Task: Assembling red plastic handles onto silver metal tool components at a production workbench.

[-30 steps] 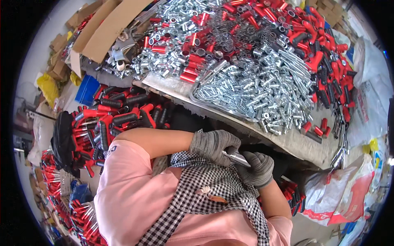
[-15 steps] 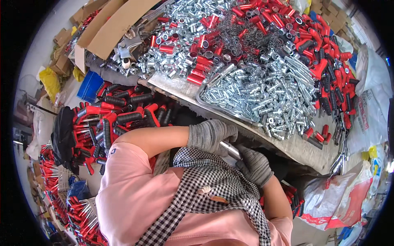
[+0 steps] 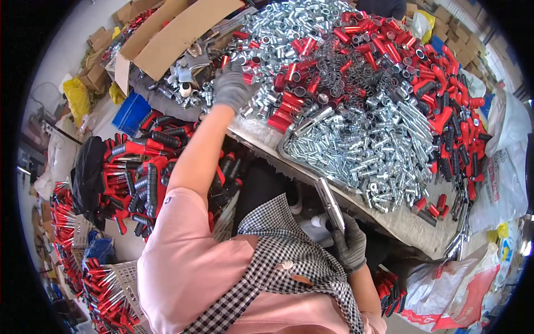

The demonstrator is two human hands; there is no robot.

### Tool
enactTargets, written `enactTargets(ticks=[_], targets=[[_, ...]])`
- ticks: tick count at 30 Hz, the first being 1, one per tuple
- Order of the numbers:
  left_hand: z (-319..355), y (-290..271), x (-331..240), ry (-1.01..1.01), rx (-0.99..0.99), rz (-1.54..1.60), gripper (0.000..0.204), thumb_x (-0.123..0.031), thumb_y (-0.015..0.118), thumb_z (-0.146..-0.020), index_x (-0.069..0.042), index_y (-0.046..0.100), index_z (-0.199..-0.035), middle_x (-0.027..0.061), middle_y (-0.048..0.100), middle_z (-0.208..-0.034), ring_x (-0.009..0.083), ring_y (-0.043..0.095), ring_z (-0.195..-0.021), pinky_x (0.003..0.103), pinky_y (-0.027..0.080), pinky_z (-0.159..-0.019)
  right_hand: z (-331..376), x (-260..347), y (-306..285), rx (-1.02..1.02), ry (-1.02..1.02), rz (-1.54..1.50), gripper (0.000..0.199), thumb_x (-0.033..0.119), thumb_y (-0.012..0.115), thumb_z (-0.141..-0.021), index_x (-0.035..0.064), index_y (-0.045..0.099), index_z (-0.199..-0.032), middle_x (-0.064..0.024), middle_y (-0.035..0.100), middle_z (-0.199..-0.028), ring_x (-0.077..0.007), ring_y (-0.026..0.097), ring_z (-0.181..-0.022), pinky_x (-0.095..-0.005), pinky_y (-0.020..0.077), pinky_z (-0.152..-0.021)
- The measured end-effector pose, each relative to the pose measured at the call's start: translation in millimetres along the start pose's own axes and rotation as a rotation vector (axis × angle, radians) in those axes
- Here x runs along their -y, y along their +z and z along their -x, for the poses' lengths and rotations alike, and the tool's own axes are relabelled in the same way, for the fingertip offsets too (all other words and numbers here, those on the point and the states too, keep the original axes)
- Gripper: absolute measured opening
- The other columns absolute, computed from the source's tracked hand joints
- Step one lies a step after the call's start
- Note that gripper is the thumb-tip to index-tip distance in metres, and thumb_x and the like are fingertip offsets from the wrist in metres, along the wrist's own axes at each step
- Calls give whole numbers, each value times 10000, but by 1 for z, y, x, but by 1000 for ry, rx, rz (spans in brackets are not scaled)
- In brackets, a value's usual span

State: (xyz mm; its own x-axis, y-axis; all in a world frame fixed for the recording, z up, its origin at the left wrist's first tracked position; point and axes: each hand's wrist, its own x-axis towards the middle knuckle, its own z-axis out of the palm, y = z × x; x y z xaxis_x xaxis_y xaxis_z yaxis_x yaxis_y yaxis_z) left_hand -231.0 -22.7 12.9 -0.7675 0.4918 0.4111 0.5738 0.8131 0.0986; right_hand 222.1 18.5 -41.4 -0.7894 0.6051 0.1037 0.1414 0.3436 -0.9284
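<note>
My left hand (image 3: 231, 90), in a grey knit glove, is stretched out to the near left edge of a heap of silver metal sleeves (image 3: 272, 25). Its fingers look extended over the small parts, close to a few red tubes; nothing shows held in them. Low in front of the checked apron, my right hand (image 3: 351, 247), gloved alike, grips a shiny metal tube (image 3: 330, 205) by its lower end. The tube points up and tilts left, its open top near the bench edge. Silver bolts and pins (image 3: 356, 150) lie heaped beyond it.
Red tubes (image 3: 384, 50) and dark springs (image 3: 336, 64) are piled mid-bench, red-and-black handles (image 3: 450, 117) at the right. More handles (image 3: 147, 183) fill the space left of my arm. A cardboard flap (image 3: 186, 36), a blue bin (image 3: 132, 113) and white sacks (image 3: 445, 295) stand around.
My left hand has left the tube and moved up and left to the sleeve heap. My right hand keeps the tube, now tilted more upright and fully in sight.
</note>
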Motion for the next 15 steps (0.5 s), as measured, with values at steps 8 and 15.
enactTargets(ticks=[8,15], targets=[[-55,37,42,504,46,-224,345,-258,703,-696,-203,663,-1034,43,599,-1180,309,500,-1151,510,349,-995,2,-4,0,146,40,7,476,268,608,-905,-41,505,-1251,-132,657,-1073,-180,609,-1016,-303,468,-876],[9,19,14,-54,445,1767,503,-218,792,-719,-98,564,-1152,31,628,-1031,174,632,-885,302,516,-841,6,-1,13,52,124,-367,559,374,644,-878,-32,516,-1240,-2,595,-822,-52,505,-664,-202,421,-599]])
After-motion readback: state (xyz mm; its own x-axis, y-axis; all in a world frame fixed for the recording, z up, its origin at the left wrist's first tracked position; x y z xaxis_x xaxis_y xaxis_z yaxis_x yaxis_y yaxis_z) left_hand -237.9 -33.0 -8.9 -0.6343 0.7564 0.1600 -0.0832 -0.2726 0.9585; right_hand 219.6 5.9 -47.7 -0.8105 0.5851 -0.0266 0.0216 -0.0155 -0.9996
